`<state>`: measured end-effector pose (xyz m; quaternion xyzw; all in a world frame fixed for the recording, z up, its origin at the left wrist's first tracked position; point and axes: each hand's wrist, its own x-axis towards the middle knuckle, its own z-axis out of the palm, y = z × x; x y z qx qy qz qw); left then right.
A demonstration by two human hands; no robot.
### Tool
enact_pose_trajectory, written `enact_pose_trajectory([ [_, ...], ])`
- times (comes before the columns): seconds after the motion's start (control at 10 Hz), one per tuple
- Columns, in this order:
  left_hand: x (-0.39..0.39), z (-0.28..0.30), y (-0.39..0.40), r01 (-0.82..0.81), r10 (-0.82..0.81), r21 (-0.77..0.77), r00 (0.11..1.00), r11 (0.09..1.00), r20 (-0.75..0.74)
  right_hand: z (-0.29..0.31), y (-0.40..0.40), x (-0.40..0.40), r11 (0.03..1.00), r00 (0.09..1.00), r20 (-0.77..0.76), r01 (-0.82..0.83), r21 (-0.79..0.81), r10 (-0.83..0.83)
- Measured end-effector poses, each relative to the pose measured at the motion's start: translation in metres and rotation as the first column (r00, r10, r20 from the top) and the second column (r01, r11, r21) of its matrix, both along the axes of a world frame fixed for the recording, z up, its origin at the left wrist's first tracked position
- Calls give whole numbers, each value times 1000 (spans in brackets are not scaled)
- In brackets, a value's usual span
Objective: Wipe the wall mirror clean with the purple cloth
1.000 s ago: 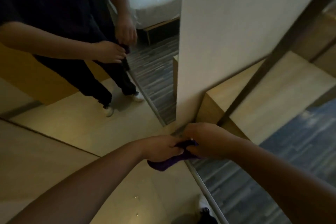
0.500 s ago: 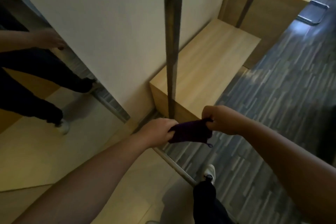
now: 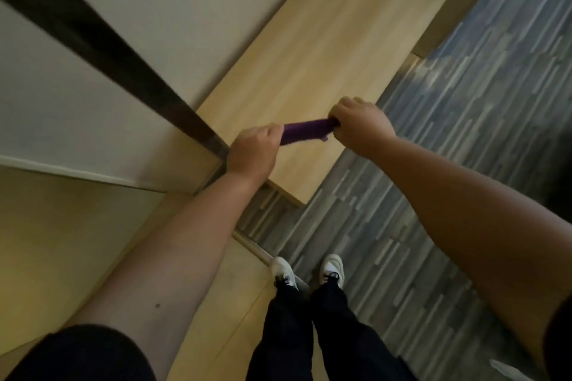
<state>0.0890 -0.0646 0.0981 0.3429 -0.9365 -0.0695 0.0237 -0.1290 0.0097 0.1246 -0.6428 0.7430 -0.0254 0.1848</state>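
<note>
Mid-frame: left hand [image 3: 252, 150] & right hand [image 3: 360, 124] each fisted on an end of the purple cloth [image 3: 305, 130], stretched between them over the wood bench [image 3: 325, 49]. No wiping underway; mirror prob. left of frame, can't confirm.

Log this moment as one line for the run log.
left hand: grips cloth end | right hand: grips other end | purple cloth: stretched between hands above wooden bench | wiping: not under way

My left hand [image 3: 252, 151] and right hand [image 3: 360, 125], arms extended forward, each close in a fist, knuckles up, a little apart.
</note>
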Motion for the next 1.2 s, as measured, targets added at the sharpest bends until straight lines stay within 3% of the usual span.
enact_pose_trajectory([
  [0.1, -18, -37, -21, 33, -46, -121, 994, 992, -104, -41, -9, -13, 971, 977, -214, -72, -228, 22],
  [0.2, -17, -93, -17, 71, -74, -37, 994, 997, -76, -94, 6, -16, 980, 959, -255, -159, -123, 124],
  [0.3, 1, -131, 9, 123, -169, 207, 960, 971, 222, -137, 30, -6, 962, 959, -150, -212, 174, 239],
  [0.4, 10, -139, 19, 39, -189, 339, 886, 940, 424, -157, 48, 3, 942, 983, -72, -140, 304, 169],
  [0.5, 5, -136, 21, 43, -198, 301, 839, 953, 506, -162, 57, 6, 941, 983, -91, -121, 315, 157],
  [0.7, -3, -121, 26, 3, -184, 304, 803, 953, 567, -151, 50, 9, 902, 982, -89, -114, 416, 164],
  [0.9, -19, -80, 24, -71, -127, 324, 826, 943, 550, -112, 38, 5, 940, 997, -19, -64, 335, 74],
  [1.2, -50, 29, 5, -153, -112, 440, 847, 885, 520, 1, 23, -13, 871, 999, -17, 39, 490, -35],
])
